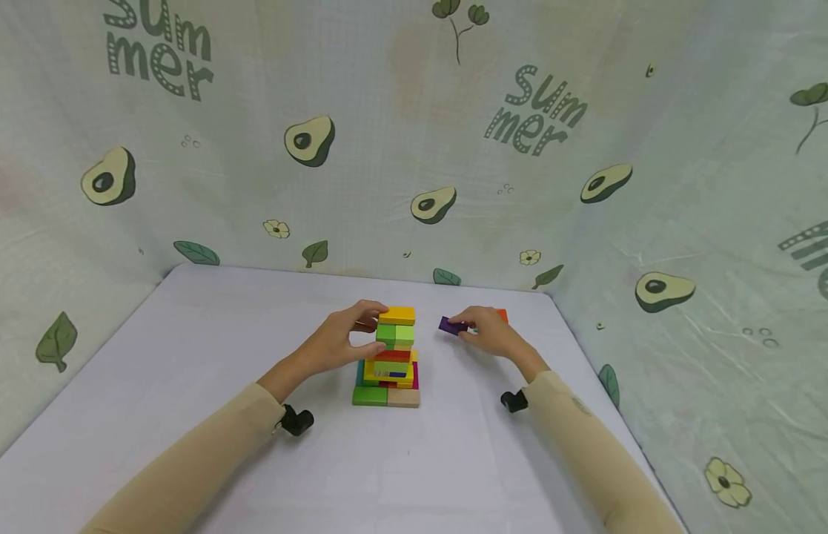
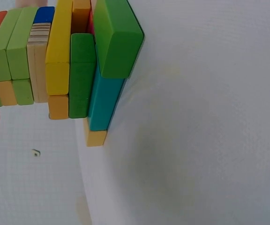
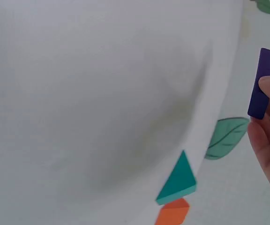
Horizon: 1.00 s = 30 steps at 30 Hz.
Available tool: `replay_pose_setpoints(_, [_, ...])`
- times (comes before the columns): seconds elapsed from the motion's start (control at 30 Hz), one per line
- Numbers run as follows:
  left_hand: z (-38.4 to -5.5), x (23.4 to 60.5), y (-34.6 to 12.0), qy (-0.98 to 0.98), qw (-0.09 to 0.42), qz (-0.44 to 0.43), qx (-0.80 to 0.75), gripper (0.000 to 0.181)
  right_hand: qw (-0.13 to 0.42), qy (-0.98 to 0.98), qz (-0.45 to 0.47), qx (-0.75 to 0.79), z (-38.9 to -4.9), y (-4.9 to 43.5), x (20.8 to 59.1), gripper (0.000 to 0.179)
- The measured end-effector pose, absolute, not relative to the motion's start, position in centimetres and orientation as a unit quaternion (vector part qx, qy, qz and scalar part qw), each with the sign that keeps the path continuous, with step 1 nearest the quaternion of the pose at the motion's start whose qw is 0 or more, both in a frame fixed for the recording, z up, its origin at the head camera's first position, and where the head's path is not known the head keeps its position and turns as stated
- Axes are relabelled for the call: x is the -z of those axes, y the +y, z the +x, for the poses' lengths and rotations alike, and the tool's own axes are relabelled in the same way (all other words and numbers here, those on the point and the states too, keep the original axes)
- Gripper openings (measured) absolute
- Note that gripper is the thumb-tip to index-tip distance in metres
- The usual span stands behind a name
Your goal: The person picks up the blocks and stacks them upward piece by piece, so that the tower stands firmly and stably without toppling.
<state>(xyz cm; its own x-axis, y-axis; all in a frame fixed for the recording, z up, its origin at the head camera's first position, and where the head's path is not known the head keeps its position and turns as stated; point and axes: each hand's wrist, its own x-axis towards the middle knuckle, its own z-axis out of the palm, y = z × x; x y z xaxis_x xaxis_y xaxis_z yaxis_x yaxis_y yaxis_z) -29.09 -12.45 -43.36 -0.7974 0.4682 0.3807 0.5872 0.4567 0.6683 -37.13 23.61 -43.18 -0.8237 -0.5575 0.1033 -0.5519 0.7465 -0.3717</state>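
A tower of colored wooden blocks [image 1: 391,367] stands on the white table, with a yellow block [image 1: 396,316] lying across its top. My left hand [image 1: 336,337] holds the tower's upper part from the left, index finger by the yellow block and thumb low at the front. In the left wrist view, green blocks [image 2: 118,42] and a teal block [image 2: 104,101] show at the tower's base. To the right of the tower, my right hand [image 1: 488,330] pinches a flat purple block [image 3: 260,84] between thumb and fingers, raised above the table.
Beyond the right hand lie a teal triangular block [image 3: 178,182] and an orange block [image 3: 173,213] near the table's far right. A patterned cloth [image 1: 367,170] hangs behind the table [image 1: 253,297] and along its sides.
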Motion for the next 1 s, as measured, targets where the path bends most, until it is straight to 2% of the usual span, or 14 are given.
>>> replay_pose_setpoints(0.2, [-29.2, 43.3, -12.4, -0.855, 0.073, -0.308, 0.411, 0.065, -0.046, 0.900, -0.360, 0.240, -34.9, 23.1, 39.2, 0.036])
replay_pose_setpoints(0.5, [-29.2, 43.2, -12.3, -0.859, 0.079, -0.309, 0.400, 0.066, -0.082, 0.875, -0.408, 0.247, -30.9, 20.5, 34.8, 0.036])
replay_pose_setpoints(0.77, [-29.2, 43.3, -12.5, -0.854, 0.089, -0.319, 0.402, 0.068, -0.090, 0.840, -0.477, 0.240, -28.6, 17.5, 33.3, 0.034])
replay_pose_setpoints(1.0, [-29.4, 43.3, -12.5, -0.849, 0.088, -0.329, 0.405, 0.066, -0.077, 0.836, -0.492, 0.229, -28.3, 16.0, 33.8, 0.035])
